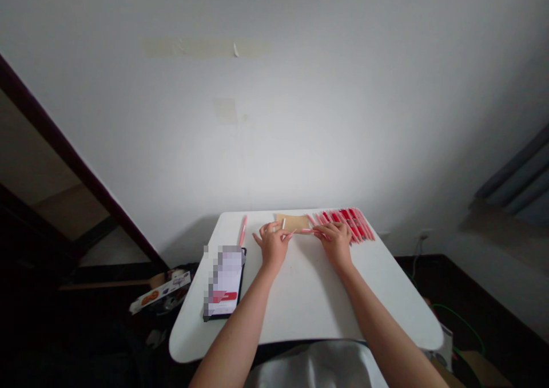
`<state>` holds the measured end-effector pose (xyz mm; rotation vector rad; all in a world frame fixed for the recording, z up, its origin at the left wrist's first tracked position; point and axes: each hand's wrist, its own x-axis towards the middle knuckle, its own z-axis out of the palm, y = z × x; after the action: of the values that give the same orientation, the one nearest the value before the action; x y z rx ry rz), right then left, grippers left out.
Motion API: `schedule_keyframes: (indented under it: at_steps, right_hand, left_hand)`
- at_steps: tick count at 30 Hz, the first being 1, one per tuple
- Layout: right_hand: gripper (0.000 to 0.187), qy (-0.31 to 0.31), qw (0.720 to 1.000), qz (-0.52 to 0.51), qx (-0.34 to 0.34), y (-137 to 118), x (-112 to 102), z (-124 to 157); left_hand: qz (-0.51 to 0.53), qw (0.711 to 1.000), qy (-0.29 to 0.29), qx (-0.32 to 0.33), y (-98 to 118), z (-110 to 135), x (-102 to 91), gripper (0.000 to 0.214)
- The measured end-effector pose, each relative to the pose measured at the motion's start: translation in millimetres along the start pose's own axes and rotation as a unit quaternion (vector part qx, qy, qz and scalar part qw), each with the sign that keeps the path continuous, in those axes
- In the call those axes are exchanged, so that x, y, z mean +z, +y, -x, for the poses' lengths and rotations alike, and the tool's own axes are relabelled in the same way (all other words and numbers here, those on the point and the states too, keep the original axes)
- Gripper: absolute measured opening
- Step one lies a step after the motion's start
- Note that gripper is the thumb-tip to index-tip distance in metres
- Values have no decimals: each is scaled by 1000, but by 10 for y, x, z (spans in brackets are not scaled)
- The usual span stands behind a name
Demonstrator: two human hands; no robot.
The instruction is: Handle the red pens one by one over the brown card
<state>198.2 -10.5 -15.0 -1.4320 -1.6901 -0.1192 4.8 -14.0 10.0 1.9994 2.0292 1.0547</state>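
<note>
White desk (309, 302), far edge-ish: right hand (337, 242) pinches a pink pen (307, 231) sideways, pointing at left hand (273, 244), gripping a white stick (283, 224).

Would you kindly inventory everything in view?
Rounded tabletop: 1, white, centre
Rectangular phone: 1, black, tabletop left
Slim pens: many, pink and red, far right
Lone pen: 1, pink, beyond phone
Flat sheet: 1, tan, far edge
Slim stick: 1, pink and white, sheet's corner
Short stick: 1, white, at sheet
Plain wall: 1, whitish, behind
Printed box: 1, white, floor left
Pleated fabric: 1, grey, right
Forearms: 2, bare, foreground
Left grip: 1, bare, by sheet
Right grip: 1, bare, on slim stick
</note>
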Motion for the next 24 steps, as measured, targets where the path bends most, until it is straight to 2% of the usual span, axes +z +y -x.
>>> schedule_keyframes:
  at_steps: [24]
  right_hand:
    - [21,5,1000,13,8,-4,-21,1]
  left_hand:
    - [-91,996,-5,9,36,76,5,10]
